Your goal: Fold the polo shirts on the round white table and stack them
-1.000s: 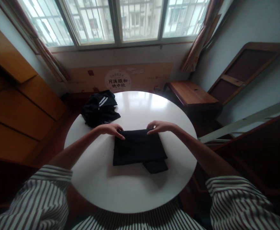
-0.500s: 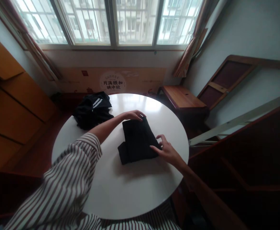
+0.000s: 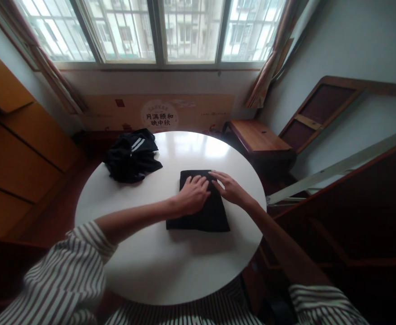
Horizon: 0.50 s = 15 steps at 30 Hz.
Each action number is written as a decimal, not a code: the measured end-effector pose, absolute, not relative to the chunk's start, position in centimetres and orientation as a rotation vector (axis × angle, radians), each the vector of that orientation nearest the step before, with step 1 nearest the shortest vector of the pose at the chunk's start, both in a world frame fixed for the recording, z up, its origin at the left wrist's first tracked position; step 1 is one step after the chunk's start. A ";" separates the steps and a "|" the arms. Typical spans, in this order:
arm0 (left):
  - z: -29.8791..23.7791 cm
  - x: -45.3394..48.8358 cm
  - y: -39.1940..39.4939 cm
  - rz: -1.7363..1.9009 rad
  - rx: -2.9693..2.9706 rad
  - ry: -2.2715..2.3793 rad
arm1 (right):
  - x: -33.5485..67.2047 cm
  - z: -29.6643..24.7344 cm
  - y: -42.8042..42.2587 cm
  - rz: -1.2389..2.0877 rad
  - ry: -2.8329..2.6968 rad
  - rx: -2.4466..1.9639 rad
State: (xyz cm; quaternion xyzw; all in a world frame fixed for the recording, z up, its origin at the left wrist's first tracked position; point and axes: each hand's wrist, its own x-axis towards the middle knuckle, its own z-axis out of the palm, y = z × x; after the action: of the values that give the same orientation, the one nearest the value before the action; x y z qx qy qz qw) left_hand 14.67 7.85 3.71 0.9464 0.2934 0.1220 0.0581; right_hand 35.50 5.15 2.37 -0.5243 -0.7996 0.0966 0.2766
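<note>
A black folded garment (image 3: 200, 222) lies flat on the round white table (image 3: 144, 266), its exact kind not clear. My left hand (image 3: 194, 195) rests on top of it near the middle, palm down with the fingers stretched forward. At its upper right part, my right hand (image 3: 228, 186) touches the cloth with extended fingertips, thumb apart. Part of the cloth is hidden under both hands.
A crumpled black garment with white stripes (image 3: 130, 155) lies at the table's far left. A wooden stool (image 3: 259, 135) stands beyond the table on the right. Dark wooden furniture (image 3: 347, 216) rises close on the right, orange cabinets (image 3: 25, 149) on the left.
My left hand has come back from the far edge onto the cloth's middle. My right hand has moved away from me, up the right side. The flap at the cloth's left no longer sticks out separately.
</note>
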 end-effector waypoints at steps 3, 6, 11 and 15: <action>1.7 12.6 2.0 0.257 2.916 0.666 | 35.2 0.7 7.9 0.291 -2.279 -1.449; 0.1 11.7 -0.1 0.207 2.966 0.646 | 34.6 -0.3 8.7 0.326 -2.259 -1.521; -0.8 11.8 0.0 0.250 3.079 0.715 | 35.4 0.5 8.6 0.593 -1.596 -1.803; -1.0 12.1 0.0 0.220 3.155 0.688 | 36.3 1.3 8.6 1.076 -1.438 -1.809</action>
State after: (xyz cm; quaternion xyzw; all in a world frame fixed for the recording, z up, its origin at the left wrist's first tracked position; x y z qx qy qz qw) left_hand 12.07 -0.03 -0.98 0.9737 0.2123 0.0678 -0.0477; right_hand 36.34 8.58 1.34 -0.6787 -0.5394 0.4037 0.2922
